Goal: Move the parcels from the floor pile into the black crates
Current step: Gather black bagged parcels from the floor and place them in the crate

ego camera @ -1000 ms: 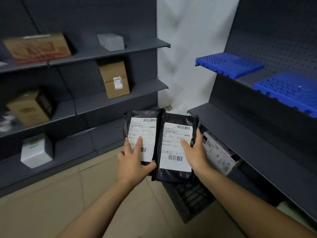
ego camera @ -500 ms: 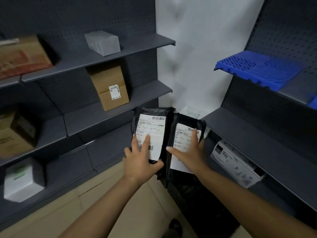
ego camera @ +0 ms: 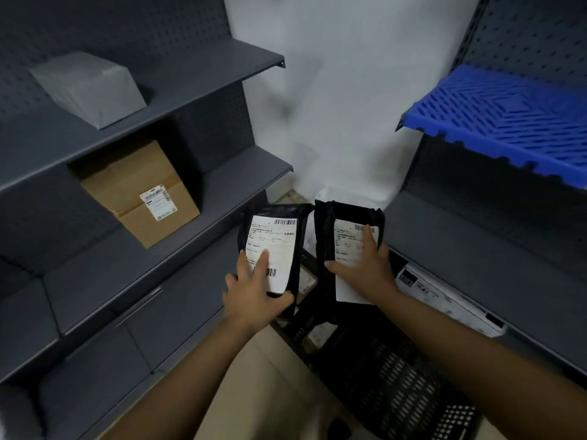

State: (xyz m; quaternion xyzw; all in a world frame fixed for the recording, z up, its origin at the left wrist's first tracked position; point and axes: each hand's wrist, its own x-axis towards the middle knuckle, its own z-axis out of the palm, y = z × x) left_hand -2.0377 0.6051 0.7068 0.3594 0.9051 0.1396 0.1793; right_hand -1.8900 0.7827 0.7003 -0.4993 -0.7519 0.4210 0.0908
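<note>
Head view, looking forward and down between two dark grey shelving units. The left hand [ego camera: 254, 300] grips the lower end of a black parcel [ego camera: 271, 249], thumb curled under its bottom edge and index finger laid straight up across the white shipping label; the parcel stands nearly upright with the label facing the camera. The right hand [ego camera: 365, 268] holds a second black parcel [ego camera: 344, 236] just beside the first, a narrow gap separating the two; its fingers spread over the label and its thumb points left along the front, so how far the fingers wrap the far edge cannot be told. Both parcels hang in the air above a black crate [ego camera: 397, 385] with slotted walls that stands on the tan floor [ego camera: 254, 392] at the foot of the right-hand shelving; pale items lie inside the crate, too blurred to identify. On the left unit, a grey wrapped box [ego camera: 92, 87] rests on the upper shelf and a brown cardboard box [ego camera: 139, 192] with a white label rests on the shelf below. On the right unit, a blue slotted panel [ego camera: 502, 122] lies on the upper shelf, and a white carton [ego camera: 451, 300] sits under the lower shelf, near the right forearm. A white wall [ego camera: 343, 90] closes the corner behind.
</note>
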